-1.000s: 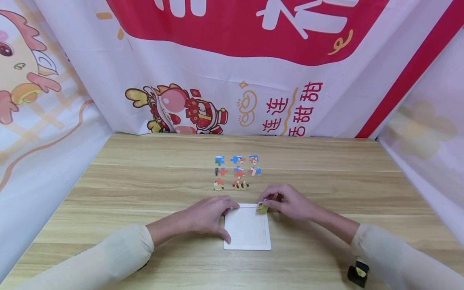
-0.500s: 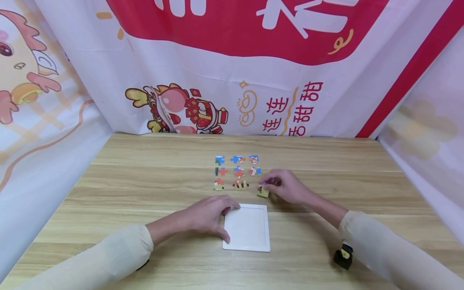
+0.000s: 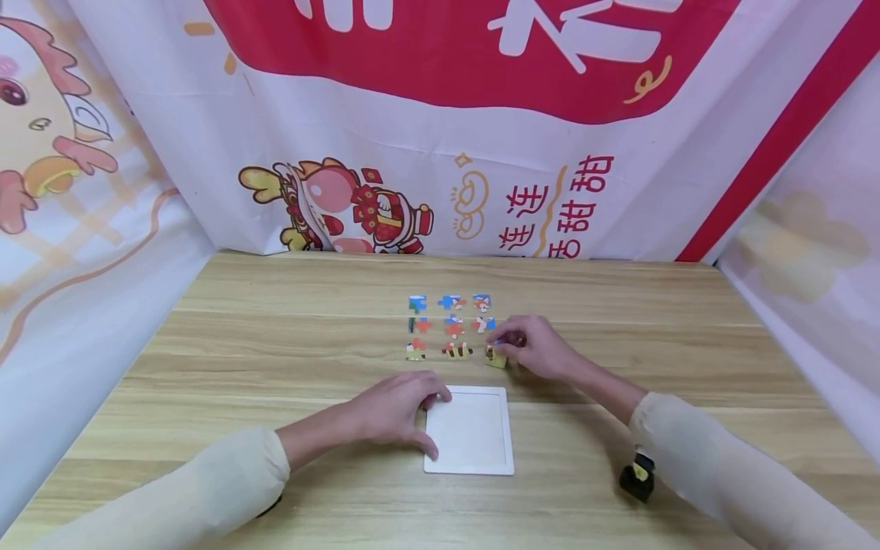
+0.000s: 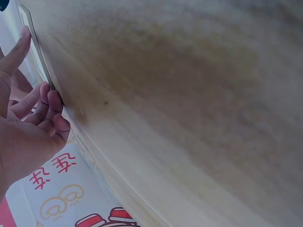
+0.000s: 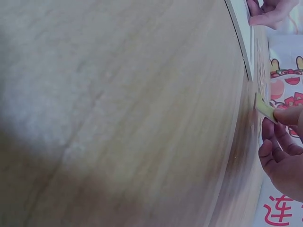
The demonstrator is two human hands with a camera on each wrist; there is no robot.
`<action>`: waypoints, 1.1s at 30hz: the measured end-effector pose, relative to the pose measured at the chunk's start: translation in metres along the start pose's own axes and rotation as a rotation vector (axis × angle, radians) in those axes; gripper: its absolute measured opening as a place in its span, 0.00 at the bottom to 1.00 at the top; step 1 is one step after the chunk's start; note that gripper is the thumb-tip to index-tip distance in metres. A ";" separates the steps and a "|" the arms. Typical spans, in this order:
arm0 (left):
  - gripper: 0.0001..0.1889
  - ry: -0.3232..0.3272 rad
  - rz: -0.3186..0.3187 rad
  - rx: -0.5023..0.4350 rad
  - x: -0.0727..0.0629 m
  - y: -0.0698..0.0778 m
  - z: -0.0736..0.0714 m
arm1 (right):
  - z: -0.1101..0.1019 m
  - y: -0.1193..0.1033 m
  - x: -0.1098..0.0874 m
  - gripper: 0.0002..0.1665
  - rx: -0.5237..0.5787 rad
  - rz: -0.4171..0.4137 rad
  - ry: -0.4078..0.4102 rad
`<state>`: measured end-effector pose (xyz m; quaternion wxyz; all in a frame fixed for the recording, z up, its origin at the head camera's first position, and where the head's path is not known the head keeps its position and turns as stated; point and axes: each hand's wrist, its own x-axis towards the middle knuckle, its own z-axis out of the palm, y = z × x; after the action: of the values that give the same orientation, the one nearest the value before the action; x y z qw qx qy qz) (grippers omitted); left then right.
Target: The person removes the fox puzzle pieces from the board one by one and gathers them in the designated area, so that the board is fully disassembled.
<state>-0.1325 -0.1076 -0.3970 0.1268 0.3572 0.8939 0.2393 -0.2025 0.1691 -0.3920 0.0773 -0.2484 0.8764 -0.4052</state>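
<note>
In the head view, my left hand [image 3: 397, 412] holds a white square puzzle tray [image 3: 474, 432] along its left side, thumb near the lower corner and fingers at the upper one. The left wrist view shows the fingertips on the thin edge of the tray [image 4: 40, 56]. My right hand [image 3: 539, 347] pinches a yellowish jigsaw piece [image 3: 496, 356] between thumb and fingers, to the right of the bottom row of pieces. Seen from the right wrist, that jigsaw piece [image 5: 266, 108] is tilted, its lower edge close to the table; contact is unclear.
Beyond the tray, several loose jigsaw pieces [image 3: 454, 326] lie in spaced rows on the wooden table [image 3: 289, 328]. A printed cloth [image 3: 412, 130] hangs behind the table, with more cloth at both sides. A small black device [image 3: 637, 477] hangs at the right sleeve.
My right hand has carried the jigsaw piece from the tray's upper right corner away to the end of the bottom row. My left hand stays at the tray, which shifted very slightly.
</note>
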 end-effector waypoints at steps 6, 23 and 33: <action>0.40 0.004 -0.004 0.002 -0.001 0.002 0.000 | -0.001 0.001 0.005 0.05 0.039 0.096 0.005; 0.39 -0.003 0.008 0.034 -0.001 0.005 -0.002 | 0.001 0.010 0.018 0.05 -0.114 0.019 -0.010; 0.39 -0.008 0.009 0.042 0.000 0.006 -0.002 | -0.003 0.003 0.010 0.05 -0.147 -0.039 0.025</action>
<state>-0.1297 -0.1049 -0.3927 0.1218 0.3647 0.8967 0.2194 -0.2137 0.1678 -0.3917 0.0400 -0.2651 0.8997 -0.3445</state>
